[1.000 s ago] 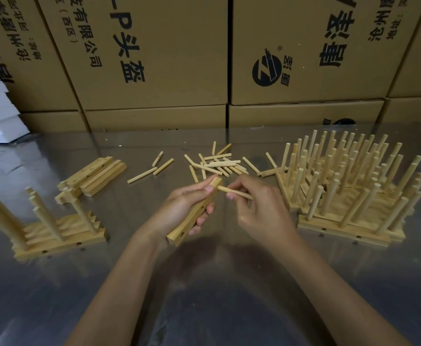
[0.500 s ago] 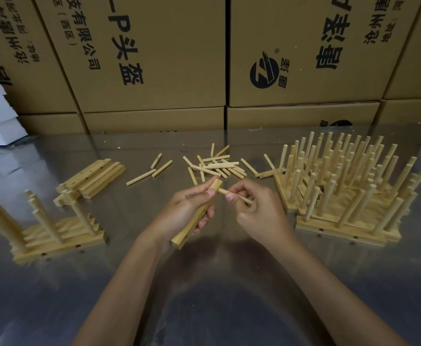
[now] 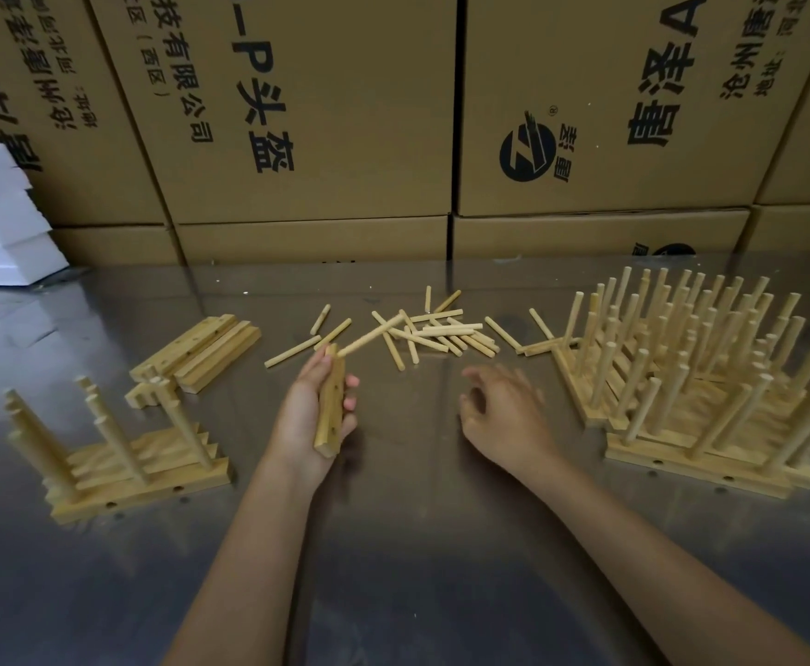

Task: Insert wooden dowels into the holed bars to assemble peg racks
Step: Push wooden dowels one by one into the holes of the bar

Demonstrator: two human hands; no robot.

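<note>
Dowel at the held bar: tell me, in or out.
In: the dowel juts from the bar's top end, untouched by the right hand.

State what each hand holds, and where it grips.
The left hand grips the holed bar around its middle, one dowel sticking from its top. The right hand holds nothing.

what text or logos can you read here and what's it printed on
All print is on the cardboard boxes behind the table, turned sideways.
"P头盔": middle box.
"有限公司" and "(西区)": same box, smaller.
Round black logo with a "Z" shape: right box.
Other characters on the right and far-left boxes: cropped or blurred, not reliably readable.
Wooden parts: no text.
</note>
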